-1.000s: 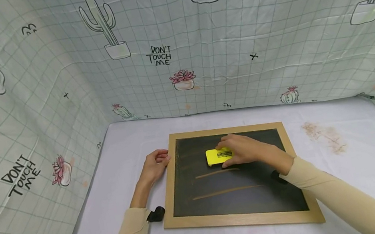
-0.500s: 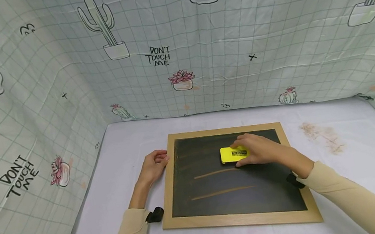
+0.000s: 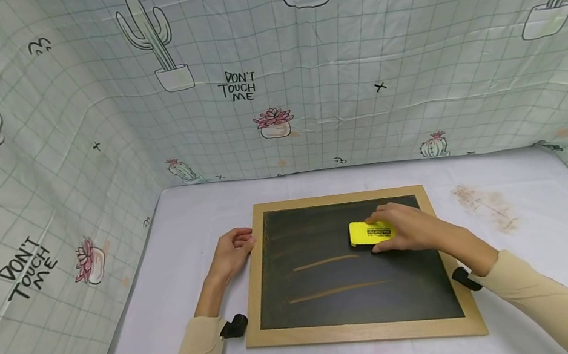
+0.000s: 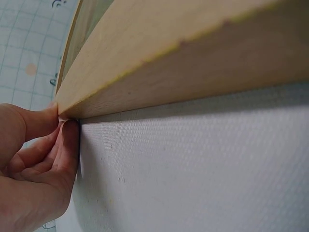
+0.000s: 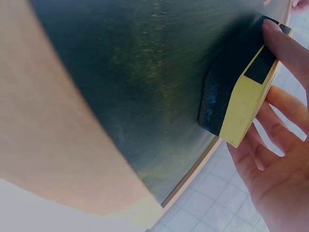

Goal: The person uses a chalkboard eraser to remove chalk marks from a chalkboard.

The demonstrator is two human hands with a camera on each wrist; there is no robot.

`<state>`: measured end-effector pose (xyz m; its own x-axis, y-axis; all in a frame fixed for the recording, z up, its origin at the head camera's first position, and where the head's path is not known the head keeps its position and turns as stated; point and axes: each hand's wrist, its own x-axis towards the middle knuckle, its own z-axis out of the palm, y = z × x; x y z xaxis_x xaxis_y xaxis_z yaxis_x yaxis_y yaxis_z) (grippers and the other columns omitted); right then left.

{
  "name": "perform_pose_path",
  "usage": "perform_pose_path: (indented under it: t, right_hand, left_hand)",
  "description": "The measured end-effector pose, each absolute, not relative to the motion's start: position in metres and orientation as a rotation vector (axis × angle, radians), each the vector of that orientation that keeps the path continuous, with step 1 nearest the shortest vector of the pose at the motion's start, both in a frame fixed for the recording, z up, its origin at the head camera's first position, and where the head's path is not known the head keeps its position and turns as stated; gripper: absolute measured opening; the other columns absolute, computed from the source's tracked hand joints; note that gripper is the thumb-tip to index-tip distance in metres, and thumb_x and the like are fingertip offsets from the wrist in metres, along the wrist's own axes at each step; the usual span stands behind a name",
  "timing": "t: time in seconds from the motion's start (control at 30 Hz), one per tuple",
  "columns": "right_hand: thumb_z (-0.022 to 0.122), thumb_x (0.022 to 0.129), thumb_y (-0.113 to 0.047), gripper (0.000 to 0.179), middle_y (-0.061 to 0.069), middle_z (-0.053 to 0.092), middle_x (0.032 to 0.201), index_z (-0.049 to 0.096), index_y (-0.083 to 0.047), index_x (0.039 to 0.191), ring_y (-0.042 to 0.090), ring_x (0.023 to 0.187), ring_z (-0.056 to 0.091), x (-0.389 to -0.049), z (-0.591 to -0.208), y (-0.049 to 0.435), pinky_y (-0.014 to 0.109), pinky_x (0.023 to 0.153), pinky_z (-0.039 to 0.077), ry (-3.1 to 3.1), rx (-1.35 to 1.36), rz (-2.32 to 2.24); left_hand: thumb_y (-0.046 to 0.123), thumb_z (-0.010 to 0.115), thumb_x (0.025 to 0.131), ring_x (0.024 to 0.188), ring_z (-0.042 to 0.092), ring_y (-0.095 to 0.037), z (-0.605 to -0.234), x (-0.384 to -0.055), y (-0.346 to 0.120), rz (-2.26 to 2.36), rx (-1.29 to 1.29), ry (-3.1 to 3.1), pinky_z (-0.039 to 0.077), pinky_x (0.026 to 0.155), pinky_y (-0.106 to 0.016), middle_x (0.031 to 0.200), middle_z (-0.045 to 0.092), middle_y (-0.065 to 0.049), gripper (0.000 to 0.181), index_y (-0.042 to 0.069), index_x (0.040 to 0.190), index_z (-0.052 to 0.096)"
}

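Note:
A wood-framed chalkboard (image 3: 359, 312) lies flat on the white tabletop. Two orange-brown chalk lines (image 3: 339, 291) cross its middle and lower part, with faint smears above. My right hand (image 3: 413, 228) grips a yellow board eraser (image 3: 361, 233), thumb along one long side and fingers along the other. In the right wrist view the eraser's dark felt (image 5: 210, 108) faces down against the board. At the board's left edge, my left hand (image 3: 229, 255) pinches the wooden frame (image 4: 111, 63) between thumb and fingers, as the left wrist view shows.
A brownish powder smudge (image 3: 486, 205) marks the tabletop right of the board. Behind and to the left hangs a grid-patterned cloth (image 3: 323, 73) printed with cacti. Black wrist cameras sit at both cuffs, the right one over the frame's right side.
My right hand has slid the eraser to the right across the upper part of the board. The left hand stays at the frame's left side.

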<state>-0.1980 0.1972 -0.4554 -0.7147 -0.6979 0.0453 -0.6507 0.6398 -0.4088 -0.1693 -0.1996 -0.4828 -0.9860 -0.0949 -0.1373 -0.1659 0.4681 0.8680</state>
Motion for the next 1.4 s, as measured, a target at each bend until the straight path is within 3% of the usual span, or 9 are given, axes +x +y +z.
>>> perform_pose_path:
  t: [0.63,1.4]
  right_hand:
    - [0.087,0.083,-0.038,0.053,0.004,0.067,0.105,0.073,-0.003,0.120,0.013,0.083,0.053,-0.189,-0.457,0.215,0.034,0.072,0.047,2.758,-1.079,-0.715]
    - [0.089,0.081,-0.038,0.054,0.002,0.067,0.110,0.073,-0.006,0.121,0.014,0.090,0.054,-0.171,-0.455,0.219,0.033,0.076,0.049,2.725,-1.066,-0.666]
  left_hand:
    - [0.003,0.064,0.101,0.097,0.062,-0.027,-0.481,-0.168,-0.199,1.565,-0.235,2.630,0.047,0.076,-0.023,0.111,0.065,-0.020,0.028,-0.009,0.126,0.062]
    - [0.001,0.064,0.100,0.099,0.062,-0.030,-0.480,-0.168,-0.198,1.586,-0.233,2.629,0.046,0.076,-0.022,0.111,0.065,-0.022,0.028,-0.011,0.125,0.062]
